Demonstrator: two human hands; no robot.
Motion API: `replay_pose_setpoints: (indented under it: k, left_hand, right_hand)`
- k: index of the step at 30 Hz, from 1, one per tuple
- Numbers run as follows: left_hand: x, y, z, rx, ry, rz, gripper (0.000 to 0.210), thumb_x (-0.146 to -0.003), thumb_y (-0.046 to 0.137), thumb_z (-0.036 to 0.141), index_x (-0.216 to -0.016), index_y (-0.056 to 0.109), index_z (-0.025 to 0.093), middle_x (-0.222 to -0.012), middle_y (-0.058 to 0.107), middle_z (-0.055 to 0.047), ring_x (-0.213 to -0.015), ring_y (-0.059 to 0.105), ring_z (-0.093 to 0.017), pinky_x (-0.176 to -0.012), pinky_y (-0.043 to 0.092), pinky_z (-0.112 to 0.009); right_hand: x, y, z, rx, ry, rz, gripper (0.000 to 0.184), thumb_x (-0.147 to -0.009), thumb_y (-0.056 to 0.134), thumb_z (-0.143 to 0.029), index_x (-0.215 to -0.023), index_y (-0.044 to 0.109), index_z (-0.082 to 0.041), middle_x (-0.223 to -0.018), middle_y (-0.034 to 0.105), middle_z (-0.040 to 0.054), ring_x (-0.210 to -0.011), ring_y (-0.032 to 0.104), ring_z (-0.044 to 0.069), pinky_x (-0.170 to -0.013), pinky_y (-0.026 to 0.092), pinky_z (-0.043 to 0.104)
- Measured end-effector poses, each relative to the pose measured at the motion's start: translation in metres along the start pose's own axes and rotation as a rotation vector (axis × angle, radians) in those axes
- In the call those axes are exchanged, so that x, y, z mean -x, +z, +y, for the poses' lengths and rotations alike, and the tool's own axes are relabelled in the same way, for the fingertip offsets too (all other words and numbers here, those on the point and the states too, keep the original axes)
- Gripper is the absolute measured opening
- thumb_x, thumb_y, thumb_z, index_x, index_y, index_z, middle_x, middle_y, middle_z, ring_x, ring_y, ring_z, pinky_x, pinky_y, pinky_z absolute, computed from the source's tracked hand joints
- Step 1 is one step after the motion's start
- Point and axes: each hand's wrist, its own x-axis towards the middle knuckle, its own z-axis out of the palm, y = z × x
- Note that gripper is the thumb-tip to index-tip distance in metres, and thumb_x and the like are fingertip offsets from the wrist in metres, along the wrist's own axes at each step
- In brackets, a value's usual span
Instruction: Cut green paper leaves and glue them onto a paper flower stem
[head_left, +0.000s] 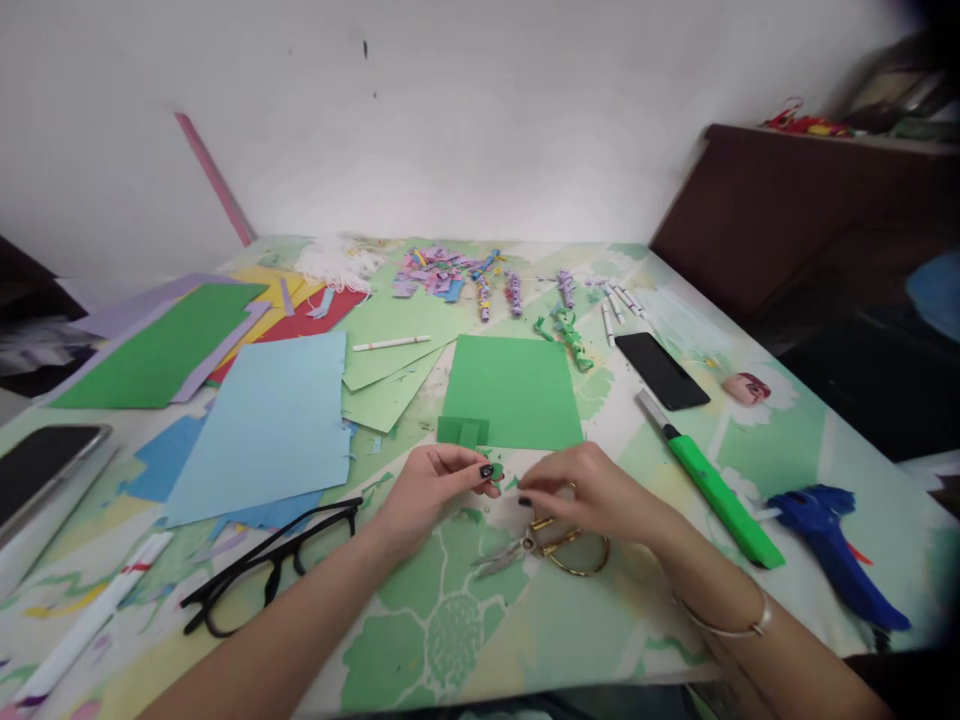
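Near the front middle of the table, my left hand pinches a small green paper piece between thumb and fingertips. Just to its right is my right hand, its thumb and fingers drawn together; whatever they hold, if anything, is too small to make out. Gold-handled scissors lie on the cloth under my right hand, blades pointing left. Directly beyond both hands lies a green paper sheet, with a darker green strip on its near left corner.
Glasses and light blue paper lie left. A green utility knife, a blue glue gun and a black phone lie right. Farther back are paper scraps, a green paper figure and several small decorated rolls.
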Motion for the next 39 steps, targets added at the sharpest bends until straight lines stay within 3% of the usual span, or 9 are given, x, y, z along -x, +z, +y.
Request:
replay_pose_setpoints:
  k: [4, 10, 15, 32, 39]
  left_hand:
    - [0.004, 0.007, -0.003, 0.012, -0.044, -0.057, 0.014, -0.068, 0.076, 0.024, -0.075, 0.073, 0.012, -0.065, 0.072, -0.005, -0.059, 0.064, -0.011, -0.061, 0.048, -0.020]
    - [0.009, 0.008, -0.003, 0.112, -0.073, -0.093, 0.011, -0.069, 0.076, 0.021, -0.075, 0.073, 0.012, -0.066, 0.072, -0.005, -0.060, 0.065, -0.011, -0.063, 0.049, -0.019]
    - [0.009, 0.007, -0.005, 0.124, -0.082, -0.099, 0.010, -0.070, 0.075, 0.020, -0.075, 0.073, 0.011, -0.068, 0.073, -0.006, -0.062, 0.066, -0.011, -0.065, 0.050, -0.019]
    - [0.008, 0.006, -0.010, 0.171, -0.136, -0.121, 0.006, -0.068, 0.076, 0.015, -0.071, 0.073, 0.011, -0.068, 0.072, -0.004, -0.060, 0.067, -0.011, -0.063, 0.052, -0.019]
    - [0.006, 0.007, -0.011, 0.146, -0.143, -0.101, 0.009, -0.066, 0.078, 0.017, -0.070, 0.073, 0.011, -0.065, 0.071, -0.004, -0.058, 0.065, -0.012, -0.064, 0.052, -0.024]
  right_hand:
    - [-0.011, 0.023, 0.002, -0.469, 0.210, 0.119, 0.016, -0.078, 0.064, -0.029, -0.082, 0.065, -0.014, -0.071, 0.068, 0.0044, -0.064, 0.062, 0.013, -0.057, 0.048, 0.023]
    - [-0.012, 0.033, 0.007, -0.761, 0.186, 0.127, 0.026, -0.069, 0.073, -0.027, -0.090, 0.066, -0.013, -0.074, 0.068, 0.0042, -0.068, 0.064, 0.013, -0.062, 0.050, 0.025]
    - [-0.010, 0.035, 0.007, -0.801, 0.157, 0.124, 0.021, -0.072, 0.071, -0.025, -0.089, 0.068, -0.014, -0.078, 0.070, 0.0051, -0.072, 0.066, 0.015, -0.068, 0.052, 0.028]
    - [-0.010, 0.033, 0.008, -0.769, 0.140, 0.096, 0.014, -0.074, 0.069, -0.021, -0.086, 0.067, -0.014, -0.072, 0.069, 0.0028, -0.064, 0.063, 0.011, -0.060, 0.051, 0.022]
    - [-0.009, 0.032, 0.007, -0.769, 0.164, 0.076, 0.013, -0.075, 0.068, -0.023, -0.085, 0.067, -0.015, -0.070, 0.068, 0.0015, -0.062, 0.063, 0.011, -0.059, 0.052, 0.022]
